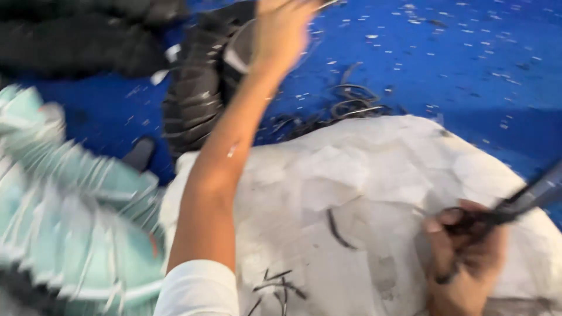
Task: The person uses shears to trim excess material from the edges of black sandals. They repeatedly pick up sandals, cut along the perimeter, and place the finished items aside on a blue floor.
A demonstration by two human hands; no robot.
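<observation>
My left hand (280, 30) reaches far forward to a stack of black shoe-upper pieces (196, 96) lying on the blue floor; the hand is blurred and its fingers seem to rest on the top piece. My right hand (465, 263) at the lower right grips black scissors (515, 205) whose blades point up and right. Both hands lie over a white sack-like cloth (363, 193) spread in front of me.
A pile of teal and white shoe-upper pieces (64, 205) fills the lower left. More black material (76, 41) sits at the top left. Thin black trimmings (351, 102) and small white scraps are scattered on the blue floor (480, 64).
</observation>
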